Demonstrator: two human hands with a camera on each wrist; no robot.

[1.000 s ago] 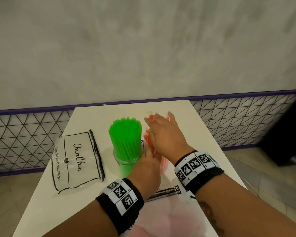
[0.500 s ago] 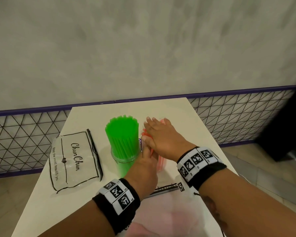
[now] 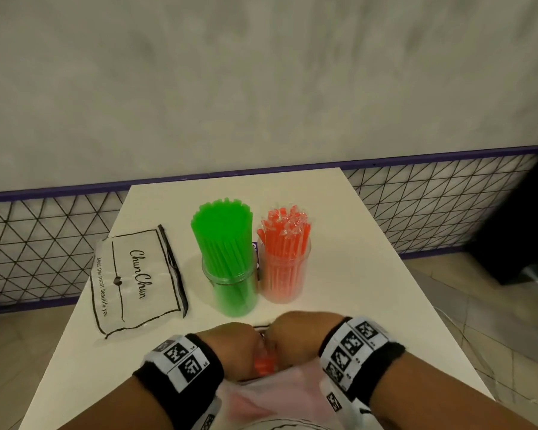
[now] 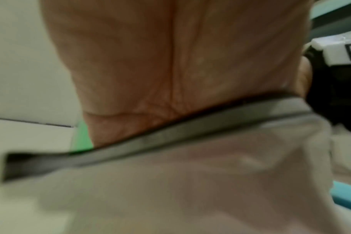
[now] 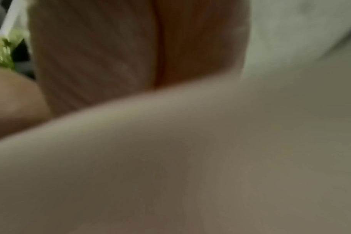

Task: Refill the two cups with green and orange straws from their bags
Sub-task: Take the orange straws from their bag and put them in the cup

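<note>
Two clear cups stand side by side mid-table: the green straw cup [image 3: 229, 274], packed full, and the orange straw cup [image 3: 284, 268] to its right, holding wrapped orange straws. At the near edge lies the translucent orange-straw bag [image 3: 280, 395], with a stub of orange [image 3: 263, 364] showing at its mouth. My left hand [image 3: 230, 346] and right hand [image 3: 295, 336] sit knuckle to knuckle at that mouth, fingers curled down out of sight, holding the bag. In the left wrist view my palm [image 4: 170, 63] lies against the bag's dark zip strip [image 4: 170, 137]. The right wrist view is a blur of palm [image 5: 110, 47] and bag [image 5: 190, 158].
A flat printed zip bag [image 3: 137, 280] lies left of the green cup. The white table [image 3: 354, 290] is narrow, with its edges close on both sides. A grey wall and a wire-mesh panel [image 3: 44, 249] run behind it.
Both hands have drawn back from the orange cup to the bag at the near edge. The orange straws now stand uncovered in their cup.
</note>
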